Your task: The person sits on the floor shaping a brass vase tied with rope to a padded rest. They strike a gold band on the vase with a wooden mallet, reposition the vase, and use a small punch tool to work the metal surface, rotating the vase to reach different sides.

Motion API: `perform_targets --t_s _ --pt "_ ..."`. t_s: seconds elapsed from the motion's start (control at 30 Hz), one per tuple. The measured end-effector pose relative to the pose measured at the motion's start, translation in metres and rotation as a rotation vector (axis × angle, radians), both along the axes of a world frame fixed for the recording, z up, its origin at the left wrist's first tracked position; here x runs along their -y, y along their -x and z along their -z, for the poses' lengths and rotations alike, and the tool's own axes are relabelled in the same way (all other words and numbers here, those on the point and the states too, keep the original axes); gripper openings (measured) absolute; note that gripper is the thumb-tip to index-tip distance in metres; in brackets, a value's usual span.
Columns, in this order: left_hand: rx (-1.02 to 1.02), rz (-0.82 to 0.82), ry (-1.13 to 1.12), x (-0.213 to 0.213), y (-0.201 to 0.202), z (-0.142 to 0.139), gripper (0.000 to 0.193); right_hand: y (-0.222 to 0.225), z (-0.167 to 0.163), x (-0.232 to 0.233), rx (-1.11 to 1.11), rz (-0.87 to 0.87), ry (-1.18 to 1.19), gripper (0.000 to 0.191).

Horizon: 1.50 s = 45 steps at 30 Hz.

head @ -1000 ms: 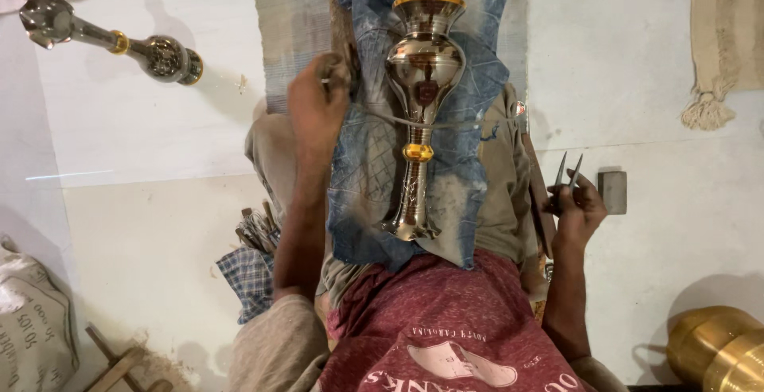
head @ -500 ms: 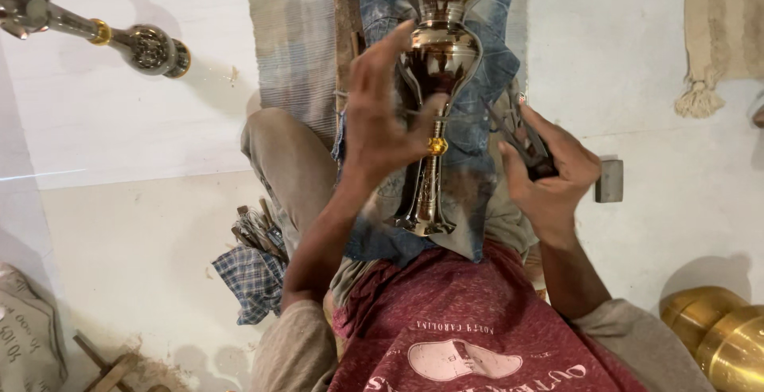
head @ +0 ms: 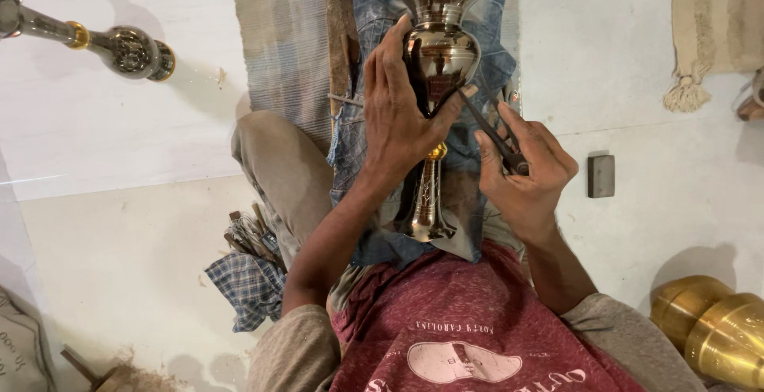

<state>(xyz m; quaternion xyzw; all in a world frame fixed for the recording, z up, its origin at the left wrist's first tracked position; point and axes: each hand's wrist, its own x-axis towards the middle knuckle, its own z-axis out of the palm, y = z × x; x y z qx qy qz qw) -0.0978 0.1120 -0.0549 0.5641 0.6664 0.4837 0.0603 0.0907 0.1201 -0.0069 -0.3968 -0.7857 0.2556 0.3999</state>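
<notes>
A tall polished metal vase (head: 439, 50) with a gold rim and a slim stem lies along my lap on a blue denim cloth (head: 485, 81). My left hand (head: 398, 113) wraps over the vase's bulb and grips it. My right hand (head: 525, 165) sits just to the right of the stem. It holds a thin dark metal tool (head: 487, 131), and the tool's tip points at the lower side of the bulb.
A second metal stem piece (head: 119, 46) lies on the white floor at upper left. A small grey block (head: 601, 175) rests to the right. Brass vessels (head: 712, 332) stand at lower right. A checked cloth with sticks (head: 247, 273) lies by my left knee.
My left hand has moved from the cloth's left edge onto the vase's bulb and gripped it. My right hand came inward from the right with the tool toward the vase.
</notes>
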Motion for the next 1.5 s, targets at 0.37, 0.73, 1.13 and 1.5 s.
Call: perform_targets --t_s 0.37,0.73,1.13,1.5 --pt "-0.050 -0.001 0.060 -0.001 0.002 0.009 0.098 -0.004 -0.060 -0.043 0.343 -0.219 0.046 0.039" --pt "-0.001 -0.013 0.104 0.001 0.002 0.005 0.093 0.021 -0.110 -0.066 0.504 -0.274 0.167 0.042" --pt "-0.001 -0.010 0.097 0.000 0.001 0.003 0.093 0.016 -0.100 -0.061 0.496 -0.173 0.251 0.044" --pt "0.031 -0.012 0.037 0.000 0.002 -0.005 0.103 0.027 -0.086 -0.040 1.187 -0.282 -0.926 0.041"
